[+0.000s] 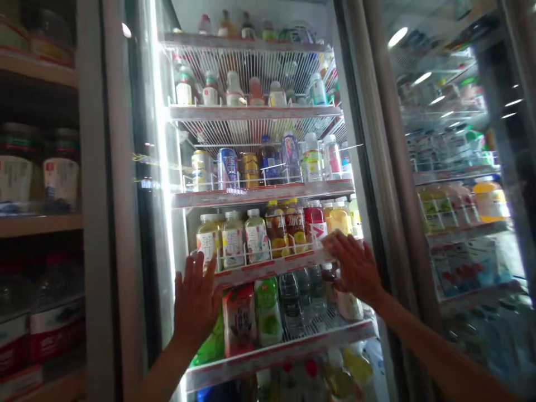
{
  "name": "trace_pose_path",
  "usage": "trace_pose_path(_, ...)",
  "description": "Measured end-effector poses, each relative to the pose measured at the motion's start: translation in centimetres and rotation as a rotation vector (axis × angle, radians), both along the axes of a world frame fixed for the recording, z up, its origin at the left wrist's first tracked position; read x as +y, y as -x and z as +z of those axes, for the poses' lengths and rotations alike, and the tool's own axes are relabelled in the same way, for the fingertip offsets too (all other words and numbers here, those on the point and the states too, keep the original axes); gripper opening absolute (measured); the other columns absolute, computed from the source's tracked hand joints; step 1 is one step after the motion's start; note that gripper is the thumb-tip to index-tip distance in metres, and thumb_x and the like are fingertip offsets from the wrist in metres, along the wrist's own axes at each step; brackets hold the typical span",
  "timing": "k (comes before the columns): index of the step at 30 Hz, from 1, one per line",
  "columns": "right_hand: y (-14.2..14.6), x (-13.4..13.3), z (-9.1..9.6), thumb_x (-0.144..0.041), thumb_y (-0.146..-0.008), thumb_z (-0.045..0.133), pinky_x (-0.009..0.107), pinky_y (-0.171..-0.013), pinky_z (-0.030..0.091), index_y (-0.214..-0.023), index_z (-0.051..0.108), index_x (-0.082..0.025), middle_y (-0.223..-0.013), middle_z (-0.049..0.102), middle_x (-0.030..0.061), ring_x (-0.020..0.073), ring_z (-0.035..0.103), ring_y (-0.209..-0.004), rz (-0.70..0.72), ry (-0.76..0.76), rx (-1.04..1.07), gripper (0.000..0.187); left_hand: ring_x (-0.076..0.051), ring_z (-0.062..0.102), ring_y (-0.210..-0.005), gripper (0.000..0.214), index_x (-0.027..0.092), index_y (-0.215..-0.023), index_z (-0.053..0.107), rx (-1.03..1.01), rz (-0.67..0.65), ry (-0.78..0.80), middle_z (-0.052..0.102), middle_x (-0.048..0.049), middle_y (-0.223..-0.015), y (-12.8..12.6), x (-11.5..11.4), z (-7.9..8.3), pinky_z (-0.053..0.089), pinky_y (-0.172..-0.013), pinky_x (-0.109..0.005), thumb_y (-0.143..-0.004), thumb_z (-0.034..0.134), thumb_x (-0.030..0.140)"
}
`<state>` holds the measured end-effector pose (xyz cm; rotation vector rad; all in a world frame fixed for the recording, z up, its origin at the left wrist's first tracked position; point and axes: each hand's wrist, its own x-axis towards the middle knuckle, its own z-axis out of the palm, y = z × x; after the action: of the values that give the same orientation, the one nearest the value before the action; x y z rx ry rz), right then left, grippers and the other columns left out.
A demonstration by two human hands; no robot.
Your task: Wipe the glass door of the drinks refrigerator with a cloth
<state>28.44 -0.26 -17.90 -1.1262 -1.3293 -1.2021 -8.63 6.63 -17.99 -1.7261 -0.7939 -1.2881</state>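
Observation:
I face an open drinks fridge lit from inside. My left hand [196,304] is raised with its fingers spread, its fingertips at the left end of the price rail of a wire shelf [268,267]. My right hand [354,265] lies flat and open against the right end of the same rail, below a red bottle [315,222]. Neither hand holds anything. Pale tea bottles [232,237] and orange juice bottles [285,226] stand in a row on that shelf between my hands.
Above are shelves with cans [228,167] and small bottles [234,89]. Below stand a red carton [239,318], a green carton [268,310] and water bottles [291,301]. A closed glass door [456,184] is at right, a dark wooden shelf with tubs [37,178] at left.

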Motion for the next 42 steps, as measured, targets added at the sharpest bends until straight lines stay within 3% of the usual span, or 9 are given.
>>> trace_pose_path(4, -5.3, 1.1, 3.0, -0.029, -0.092, 0.027, 0.052, -0.114, 0.03, -0.15, 0.023, -0.021, -0.148, 0.038, 0.0148, 0.025, 0.026, -0.142, -0.06, -0.126, 0.222, 0.059, -0.028, 0.009, -0.146, 0.069, 0.029, -0.15, 0.002, -0.068, 0.032, 0.019, 0.011, -0.0083, -0.158, -1.0, -0.3, -1.6, 0.013, -0.117, -0.055, -0.093, 0.041, 0.027)
trace_pose_path(6, -5.9, 1.3, 1.7, -0.03, -0.091, 0.028, 0.053, -0.114, 0.029, -0.15, 0.021, -0.021, -0.15, 0.037, 0.0131, 0.0247, 0.024, -0.143, -0.059, -0.112, 0.229, 0.06, -0.027, 0.009, -0.146, 0.069, 0.028, -0.151, 0.003, -0.052, 0.031, 0.025, 0.012, -0.0084, -0.158, -1.3, -0.4, -2.8, 0.014, -0.117, -0.053, -0.093, 0.041, 0.027)
trace_pose_path(11, -2.2, -1.3, -13.7, -0.032, -0.082, 0.037, 0.047, -0.099, 0.047, -0.144, 0.012, -0.054, -0.153, 0.024, -0.0099, 0.0201, 0.031, -0.137, -0.017, -0.022, 0.202, 0.07, -0.027, 0.009, -0.145, 0.07, 0.028, -0.151, 0.006, 0.006, 0.006, 0.057, 0.01, -0.0069, -0.158, -1.4, -1.2, -7.6, 0.013, -0.118, -0.051, -0.092, 0.044, 0.023)
trace_pose_path(13, -0.7, -2.2, -17.3, -0.031, -0.079, 0.038, 0.049, -0.092, 0.05, -0.142, 0.013, -0.056, -0.152, 0.024, -0.0122, 0.0208, 0.036, -0.135, -0.016, 0.006, 0.216, 0.073, -0.027, 0.009, -0.145, 0.071, 0.028, -0.151, 0.008, 0.011, -0.002, 0.077, 0.01, -0.0067, -0.158, -1.5, -1.6, -8.9, 0.012, -0.119, -0.05, -0.091, 0.045, 0.023)
trace_pose_path(20, 2.9, 1.0, -10.0, -0.023, -0.083, 0.04, 0.058, -0.112, 0.033, -0.147, 0.003, -0.046, -0.155, 0.019, -0.007, 0.0232, 0.023, -0.141, 0.023, 0.045, 0.225, 0.077, -0.025, 0.008, -0.145, 0.072, 0.025, -0.151, 0.009, 0.053, 0.017, 0.122, 0.01, -0.0068, -0.158, -0.9, -2.7, -11.4, 0.012, -0.119, -0.045, -0.09, 0.047, 0.023)
trace_pose_path(26, 8.3, -0.1, -15.1, -0.009, -0.085, 0.039, 0.039, -0.117, 0.03, -0.141, 0.035, -0.037, -0.144, 0.045, -0.0084, 0.0107, 0.031, -0.14, 0.178, 0.27, -0.582, 0.063, -0.024, 0.015, -0.144, 0.07, 0.025, -0.15, 0.015, 0.129, 0.045, 0.14, 0.022, -0.0087, -0.155, 1.1, -3.6, -15.0, 0.014, -0.119, -0.043, -0.088, 0.049, 0.02)
trace_pose_path(32, 9.6, 1.4, -7.0, -0.012, -0.089, 0.04, 0.048, -0.12, 0.008, -0.149, 0.022, -0.023, -0.151, 0.036, 0.0051, 0.0162, 0.019, -0.145, 0.1, 0.107, -0.201, 0.063, -0.024, 0.014, -0.145, 0.069, 0.022, -0.15, 0.017, 0.149, 0.075, 0.139, 0.025, -0.0109, -0.154, 1.5, -4.2, -15.5, 0.014, -0.118, -0.045, -0.089, 0.049, 0.02)
trace_pose_path(39, 12.4, -0.1, -15.4, -0.008, -0.083, 0.04, 0.043, -0.121, 0.009, -0.134, 0.048, -0.026, -0.151, 0.036, -0.0038, 0.0147, 0.015, -0.146, 0.221, 0.277, -0.727, 0.055, -0.024, 0.013, -0.145, 0.06, 0.017, -0.144, 0.033, 0.199, 0.125, 0.17, 0.039, -0.0132, -0.147, 3.6, -4.7, -18.1, 0.013, -0.119, -0.043, -0.086, 0.049, 0.016)
trace_pose_path(42, 12.9, 0.6, -13.8, -0.009, -0.084, 0.041, 0.044, -0.121, 0.005, -0.134, 0.048, -0.024, -0.148, 0.042, -0.0015, 0.0149, 0.014, -0.146, 0.226, 0.242, -0.634, 0.053, -0.022, 0.014, -0.145, 0.055, 0.018, -0.14, 0.04, 0.21, 0.13, 0.195, 0.045, -0.0124, -0.143, 4.5, -4.8, -18.8, 0.015, -0.119, -0.044, -0.086, 0.049, 0.016)
